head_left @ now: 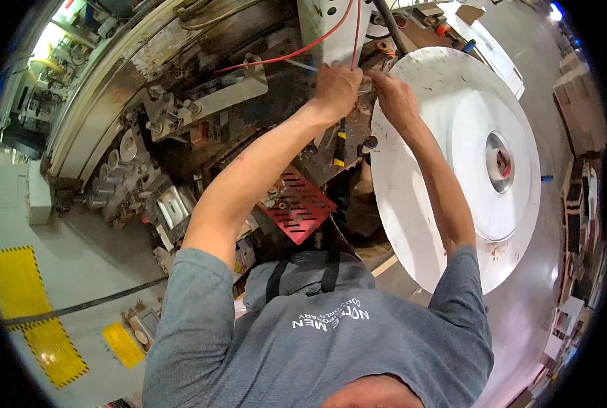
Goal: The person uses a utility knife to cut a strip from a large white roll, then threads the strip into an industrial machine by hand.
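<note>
Both my arms reach forward to a white metal post (327, 34) on a machine. My left hand (337, 90) is closed, its fingers at the end of a thin red cord (356, 37) that runs down along the post. A slim pale-blue rod (302, 65) shows just beside these fingers; whether they grip it too is unclear. Close by on the right, my right hand (395, 98) has its fingers pinched together toward the left one. Whatever is between them is too small to make out. Another stretch of red cord (283, 58) curves away to the left.
A large white round reel (419, 204) stands right beside my right forearm. Below my hands are a red slotted plate (298, 211) and a yellow-and-black tool (340, 148). Metal machine brackets (228, 95) and rollers (116, 163) lie left. Cardboard boxes (581, 102) stand far right.
</note>
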### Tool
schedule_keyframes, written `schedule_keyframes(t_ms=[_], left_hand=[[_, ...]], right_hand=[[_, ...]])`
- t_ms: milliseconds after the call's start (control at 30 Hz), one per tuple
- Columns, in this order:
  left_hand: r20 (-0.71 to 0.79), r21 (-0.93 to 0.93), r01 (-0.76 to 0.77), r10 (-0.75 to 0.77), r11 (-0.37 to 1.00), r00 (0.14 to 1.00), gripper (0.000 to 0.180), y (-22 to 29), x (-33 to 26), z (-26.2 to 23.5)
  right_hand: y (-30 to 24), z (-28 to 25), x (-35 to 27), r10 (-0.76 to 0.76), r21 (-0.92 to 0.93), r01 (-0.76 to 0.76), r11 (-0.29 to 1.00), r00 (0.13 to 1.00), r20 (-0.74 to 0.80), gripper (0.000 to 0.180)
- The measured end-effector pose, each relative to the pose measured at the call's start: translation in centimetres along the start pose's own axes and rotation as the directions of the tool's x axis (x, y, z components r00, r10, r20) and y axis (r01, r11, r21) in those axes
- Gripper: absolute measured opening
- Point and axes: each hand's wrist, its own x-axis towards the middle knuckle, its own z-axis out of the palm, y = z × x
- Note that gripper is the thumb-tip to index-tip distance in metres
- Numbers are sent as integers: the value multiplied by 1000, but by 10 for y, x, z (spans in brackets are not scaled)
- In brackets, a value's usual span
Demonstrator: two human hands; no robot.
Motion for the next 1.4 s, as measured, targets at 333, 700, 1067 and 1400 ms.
schedule_keyframes(t_ms=[333,700,1067,1400], left_hand=[[-155,21,244,-238,970,959,18,-68,-10,0],[-192,-88,410,-419,908,887,20,-74,-13,9],[18,1,555,-555,832,832,18,-82,-35,0],[226,588,224,-423,777,877,23,-98,-115,13]], right_hand=[[3,50,64,2,-208,4,978,1000,29,28],[19,70,90,-215,53,221,974,972,-92,11],[33,127,104,-275,60,269,961,951,144,16],[-31,91,85,-461,168,440,882,880,114,28]])
